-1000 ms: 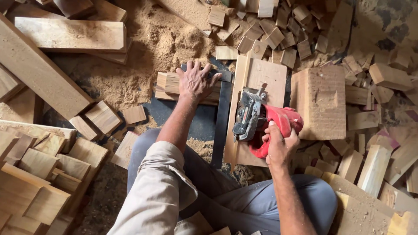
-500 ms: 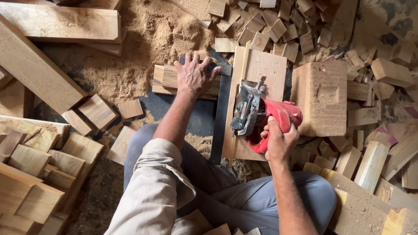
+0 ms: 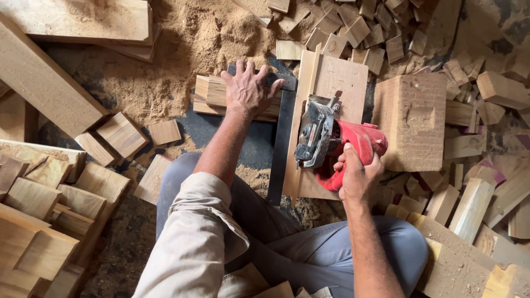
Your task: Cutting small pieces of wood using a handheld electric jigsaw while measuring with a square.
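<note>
Overhead, from the head camera, a seated person's lap and two bare arms are seen above a sawdust-strewn floor. A red electric planer (image 3: 331, 144) is gripped by its handle in the right hand (image 3: 358, 175), fingers closed around it. It rests on a pale wooden board (image 3: 338, 83) whose long axis runs away from the body, straight ahead of that hand. The left hand (image 3: 248, 91) is laid flat, fingers spread, on a short wooden block (image 3: 210, 95) just left of the board, beside a dark metal square (image 3: 281, 138). A large rough block (image 3: 411, 118) stands to the right. Small square offcuts (image 3: 353, 27) are scattered beyond.
</note>
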